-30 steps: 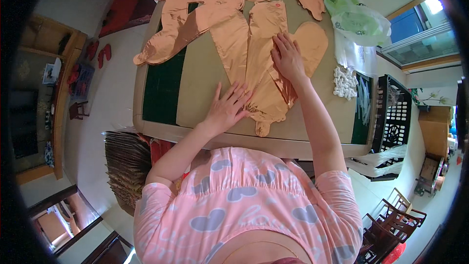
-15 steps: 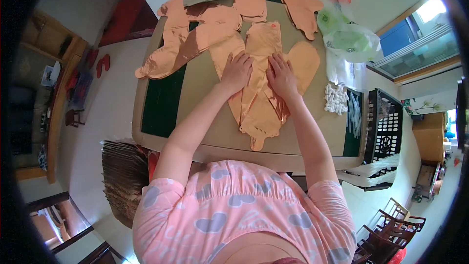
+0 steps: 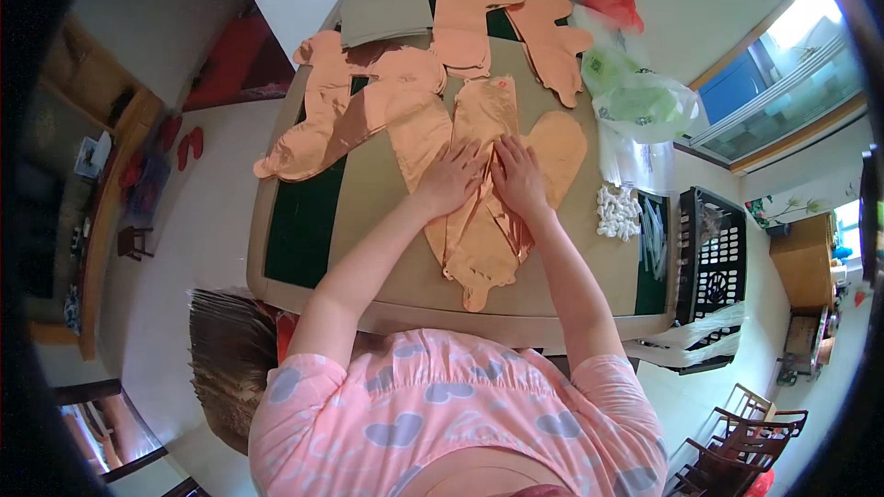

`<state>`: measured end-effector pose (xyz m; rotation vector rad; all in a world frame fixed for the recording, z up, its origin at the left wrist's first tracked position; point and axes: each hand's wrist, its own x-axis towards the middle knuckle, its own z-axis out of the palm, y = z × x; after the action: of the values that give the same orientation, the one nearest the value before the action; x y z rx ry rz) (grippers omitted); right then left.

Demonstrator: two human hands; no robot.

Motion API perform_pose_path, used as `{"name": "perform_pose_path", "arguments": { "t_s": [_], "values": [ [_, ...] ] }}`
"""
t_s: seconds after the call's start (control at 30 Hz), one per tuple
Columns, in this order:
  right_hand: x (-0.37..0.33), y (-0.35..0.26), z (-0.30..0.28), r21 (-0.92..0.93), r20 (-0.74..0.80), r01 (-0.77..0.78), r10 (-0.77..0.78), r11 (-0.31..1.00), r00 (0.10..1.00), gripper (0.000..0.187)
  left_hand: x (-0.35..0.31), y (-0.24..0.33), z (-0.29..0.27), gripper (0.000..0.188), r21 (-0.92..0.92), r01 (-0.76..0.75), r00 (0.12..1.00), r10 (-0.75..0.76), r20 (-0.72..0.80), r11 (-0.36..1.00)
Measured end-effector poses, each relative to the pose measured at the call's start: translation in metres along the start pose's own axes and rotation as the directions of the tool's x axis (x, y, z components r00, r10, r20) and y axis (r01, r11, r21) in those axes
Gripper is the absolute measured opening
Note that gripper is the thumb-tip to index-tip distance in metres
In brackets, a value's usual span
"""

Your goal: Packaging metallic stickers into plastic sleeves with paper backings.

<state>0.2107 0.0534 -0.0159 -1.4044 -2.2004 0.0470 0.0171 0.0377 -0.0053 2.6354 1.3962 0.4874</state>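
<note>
A flat rose-gold foil balloon (image 3: 481, 262), folded in on itself lengthwise, lies on the table in front of me. Its small tab points toward me. My left hand (image 3: 451, 179) rests on it with fingers stretched out, and my right hand (image 3: 519, 175) lies flat just beside, fingers also extended. The fingertips of both hands nearly meet along the middle fold. Under and around it spread more flat foil pieces, including a rounded end (image 3: 562, 152) at the right. To the left sits a layered pile of foil balloons (image 3: 318, 140).
Farther back are a stack of grey sheets (image 3: 385, 17) and foil balloon piles (image 3: 463, 28). At the right lie clear plastic bags (image 3: 635, 101), a red bag (image 3: 615, 5), small white pieces (image 3: 617, 213) and translucent straws (image 3: 652, 237). A black crate (image 3: 727, 267) stands beside the table.
Both hands have moved closer together over the fold, and the foil's upper part looks narrower. The whole view has shifted slightly, so the table appears lower.
</note>
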Motion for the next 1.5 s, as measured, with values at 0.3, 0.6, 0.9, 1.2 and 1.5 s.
{"name": "perform_pose_path", "arguments": {
  "t_s": [0.3, 0.6, 0.9, 1.2, 1.5],
  "values": [
    [0.028, 0.012, -0.025, 0.254, 0.178, -0.09, 0.045, 0.963, 0.983, 0.036, 0.002, -0.005, 0.004, 0.048, 0.004, -0.008, 1.0, 0.008, 0.007, 1.0],
    [0.079, 0.065, -0.039, -0.018, -0.021, -0.31, 0.31, 0.951, 0.951, 0.02, -0.006, -0.006, 0.003, 0.048, -0.004, 0.022, 0.999, -0.022, 0.039, 1.0],
    [0.099, 0.176, -0.037, -0.239, 0.024, -0.193, 0.205, 0.951, 0.978, 0.011, -0.003, 0.0, 0.008, 0.05, -0.05, 0.042, 0.997, -0.038, 0.071, 0.998],
    [0.116, 0.158, -0.047, -0.138, 0.068, -0.093, 0.103, 0.986, 0.992, 0.012, -0.002, -0.003, 0.006, 0.048, -0.059, 0.03, 0.999, -0.029, 0.023, 0.998],
    [0.15, 0.173, -0.048, -0.096, 0.11, -0.128, 0.138, 0.987, 0.984, 0.014, -0.001, -0.001, 0.0, 0.048, -0.063, 0.042, 0.997, -0.037, 0.074, 0.997]
  ]
}}
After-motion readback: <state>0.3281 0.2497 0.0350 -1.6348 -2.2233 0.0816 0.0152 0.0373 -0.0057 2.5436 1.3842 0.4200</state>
